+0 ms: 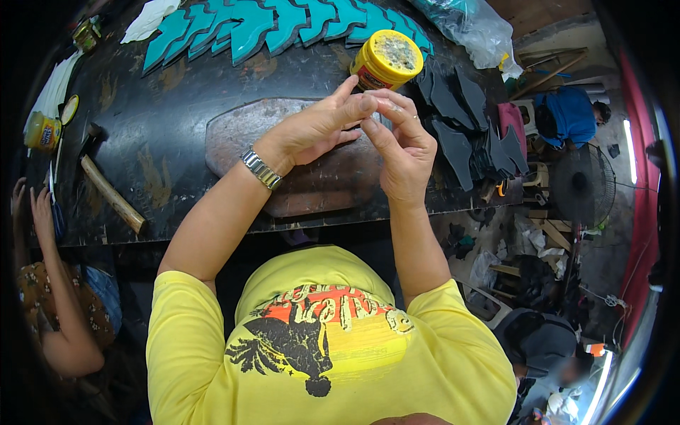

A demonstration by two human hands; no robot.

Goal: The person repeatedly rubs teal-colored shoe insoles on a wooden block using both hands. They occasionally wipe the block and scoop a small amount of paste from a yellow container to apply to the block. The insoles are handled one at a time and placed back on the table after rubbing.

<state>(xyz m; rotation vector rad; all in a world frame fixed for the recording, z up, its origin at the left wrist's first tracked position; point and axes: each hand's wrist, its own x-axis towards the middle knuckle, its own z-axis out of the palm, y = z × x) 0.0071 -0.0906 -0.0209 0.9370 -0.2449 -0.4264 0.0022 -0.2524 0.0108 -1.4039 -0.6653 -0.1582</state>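
Observation:
My left hand (pixel 319 129), with a metal watch on its wrist, is held above a worn brown board (pixel 312 188) with cut corners. Its fingers are spread, and the thumb tip meets the fingers of my right hand (pixel 407 145). The right thumb and fingers are pinched together at that thumb; anything between them is hidden or too small to name. Pale residue marks the right index finger. Just beyond both hands stands a yellow tub (pixel 392 60) with a crusted, stained lid.
Turquoise cut pieces (pixel 248 32) overlap along the far side of the dark table (pixel 177 120). Black cut pieces (pixel 453 152) lie at right, below a clear plastic bag (pixel 471 35). A wooden-handled hammer (pixel 113 195) and yellow jar (pixel 44 133) are at left, near another person's hand (pixel 44 216).

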